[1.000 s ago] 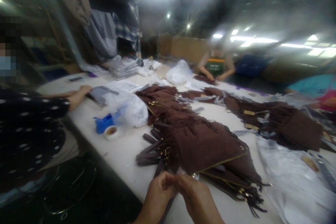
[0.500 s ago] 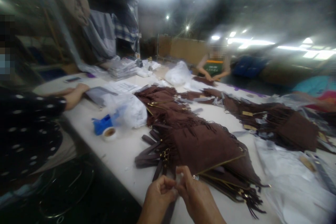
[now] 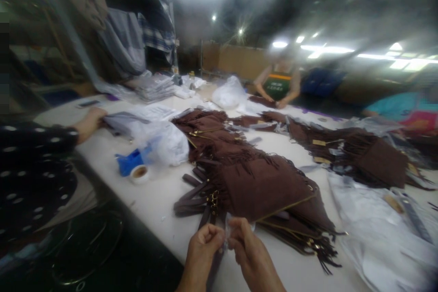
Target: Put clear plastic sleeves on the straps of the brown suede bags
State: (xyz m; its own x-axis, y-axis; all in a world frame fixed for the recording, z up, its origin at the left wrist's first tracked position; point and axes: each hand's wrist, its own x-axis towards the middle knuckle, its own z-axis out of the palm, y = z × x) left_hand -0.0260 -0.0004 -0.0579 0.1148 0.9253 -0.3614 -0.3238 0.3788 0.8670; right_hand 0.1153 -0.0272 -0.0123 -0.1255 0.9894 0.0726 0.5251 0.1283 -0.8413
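Note:
My left hand (image 3: 202,252) is closed in a pinch, thumb and forefinger together at the edge of a small clear plastic piece (image 3: 227,229). My right hand (image 3: 252,253) pinches the same piece from the other side, fingers curled. The piece is blurred, and fingers cover part of it. Below the hands runs a dark strap (image 3: 215,270). Just beyond lies a stack of brown fringed bags (image 3: 260,187) with gold zips. Gold clasps (image 3: 214,198) and more straps (image 3: 188,207) stick out on its left side.
A tape roll (image 3: 139,173), a blue tape dispenser (image 3: 128,162) and a white plastic bag (image 3: 169,141) stand left on the white table (image 3: 150,210). White plastic sheets (image 3: 372,223) lie right. A co-worker's polka-dot sleeve (image 3: 37,146) reaches in left; another person (image 3: 278,84) works across the table.
My fingertips have drawn slightly apart, and more of the clear plastic shows between them. The view has shifted a little. At left, the co-worker's hand has moved slightly beside the grey material.

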